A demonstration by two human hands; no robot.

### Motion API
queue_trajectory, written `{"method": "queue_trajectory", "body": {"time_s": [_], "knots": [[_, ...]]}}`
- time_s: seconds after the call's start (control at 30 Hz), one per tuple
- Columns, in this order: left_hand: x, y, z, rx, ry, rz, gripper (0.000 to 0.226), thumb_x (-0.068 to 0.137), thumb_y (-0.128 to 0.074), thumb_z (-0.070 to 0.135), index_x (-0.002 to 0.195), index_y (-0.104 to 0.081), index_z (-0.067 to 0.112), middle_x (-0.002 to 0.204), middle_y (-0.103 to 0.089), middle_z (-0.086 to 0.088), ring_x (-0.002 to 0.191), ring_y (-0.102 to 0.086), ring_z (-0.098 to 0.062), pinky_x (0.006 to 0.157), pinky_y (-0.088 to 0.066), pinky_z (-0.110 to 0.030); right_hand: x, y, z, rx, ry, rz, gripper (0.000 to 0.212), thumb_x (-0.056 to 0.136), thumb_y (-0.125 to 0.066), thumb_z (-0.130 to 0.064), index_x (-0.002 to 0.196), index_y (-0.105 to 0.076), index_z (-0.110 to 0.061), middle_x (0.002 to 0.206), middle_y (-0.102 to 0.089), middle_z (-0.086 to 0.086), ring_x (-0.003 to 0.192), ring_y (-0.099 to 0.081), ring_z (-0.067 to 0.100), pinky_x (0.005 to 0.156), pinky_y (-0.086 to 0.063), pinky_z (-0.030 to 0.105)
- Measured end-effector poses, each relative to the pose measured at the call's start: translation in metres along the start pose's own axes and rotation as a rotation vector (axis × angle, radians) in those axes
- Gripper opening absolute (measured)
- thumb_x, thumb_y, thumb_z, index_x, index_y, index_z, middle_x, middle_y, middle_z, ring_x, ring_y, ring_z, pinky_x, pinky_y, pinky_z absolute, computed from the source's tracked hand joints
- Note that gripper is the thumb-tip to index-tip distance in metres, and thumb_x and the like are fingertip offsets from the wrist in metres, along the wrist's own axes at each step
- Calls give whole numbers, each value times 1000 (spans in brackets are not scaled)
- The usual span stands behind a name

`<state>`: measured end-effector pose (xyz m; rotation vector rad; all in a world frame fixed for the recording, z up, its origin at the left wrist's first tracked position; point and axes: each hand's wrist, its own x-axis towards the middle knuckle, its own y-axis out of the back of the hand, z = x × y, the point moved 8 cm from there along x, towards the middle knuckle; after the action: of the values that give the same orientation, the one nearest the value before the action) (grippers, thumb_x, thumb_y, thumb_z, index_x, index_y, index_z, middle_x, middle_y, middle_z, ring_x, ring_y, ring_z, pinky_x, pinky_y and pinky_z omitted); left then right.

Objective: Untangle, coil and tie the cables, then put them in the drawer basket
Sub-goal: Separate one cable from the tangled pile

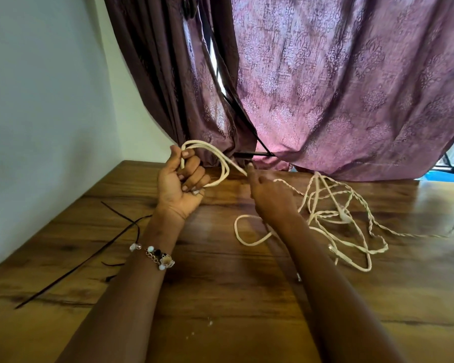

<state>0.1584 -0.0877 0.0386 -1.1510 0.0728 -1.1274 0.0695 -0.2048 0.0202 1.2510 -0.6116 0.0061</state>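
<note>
Two hands work one cream cable (325, 221). The left hand (180, 184) grips a coil (210, 161) of about three loops, raised above the bench (220, 297). The right hand (269, 197) pinches the strand leading from the coil. The remainder lies tangled on the bench, right of the hands. Two black ties (89, 255) lie at left. The wooden bench meets a white wall (37, 100) and purple curtains (351, 87).

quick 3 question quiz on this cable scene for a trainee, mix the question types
1. True or false: the left hand grips loops of the thick cream cable.
2. What does the right hand pinch? A) that cable B) a thin black cable tie C) the mauve patterned curtain
3. Fill in: the tangled cream twisted cord lies on the wooden ____.

Key: 1 true; 2 A; 3 table
</note>
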Motion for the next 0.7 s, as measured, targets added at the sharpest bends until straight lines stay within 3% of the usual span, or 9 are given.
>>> {"method": "queue_trajectory", "body": {"time_s": [0.07,0.17,0.3,0.4,0.53,0.63,0.7], "knots": [[1,6,6,93,-81,84,40,102,-25,39,76,-46,16,42,-32,8,30,-19,-4,34,-19,-18,-5,3,-13,-122,47,-112,67,94,-40,3,151,-5,-4,125,-56,21,107,-59,42,79,-49,48],[1,13,12,250,-162,175,38,104,-25,34,77,-44,15,46,-32,8,33,-24,-3,37,-17,-19,-16,10,-30,-221,138,-281,47,96,-47,-6,141,-34,-2,130,-53,20,118,-53,40,91,-45,48],[-2,20,17,534,-192,348,34,103,-34,29,73,-42,14,50,-45,6,36,-32,-5,43,-23,-21,-29,41,-51,-166,279,-304,31,94,-54,-15,125,-54,-10,125,-57,16,115,-55,35,84,-47,44],[-3,20,15,701,-179,430,30,103,-36,24,81,-49,9,56,-63,2,40,-52,-9,42,-41,-21,-31,57,-61,-125,368,-239,31,90,-63,-26,118,-60,-14,117,-61,12,109,-58,32,77,-46,39],[-1,3,-7,845,-38,310,27,104,-31,18,82,-44,9,56,-68,0,44,-62,-8,42,-49,-19,-30,78,-66,-50,468,-29,30,92,-57,-28,118,-61,-13,110,-65,17,99,-63,36,67,-35,35],[-4,6,-25,936,91,238,19,103,-34,16,88,-46,12,51,-65,4,40,-58,-6,40,-49,-19,-28,99,-49,3,443,216,16,85,-62,-27,90,-68,-14,76,-68,17,66,-67,37,53,-40,35],[-4,6,-38,978,164,142,17,103,-34,17,96,-49,10,49,-61,0,37,-55,-9,38,-46,-20,-24,105,-24,-1,324,299,16,76,-71,-35,76,-69,-20,66,-68,8,57,-67,32,48,-46,35]]}}
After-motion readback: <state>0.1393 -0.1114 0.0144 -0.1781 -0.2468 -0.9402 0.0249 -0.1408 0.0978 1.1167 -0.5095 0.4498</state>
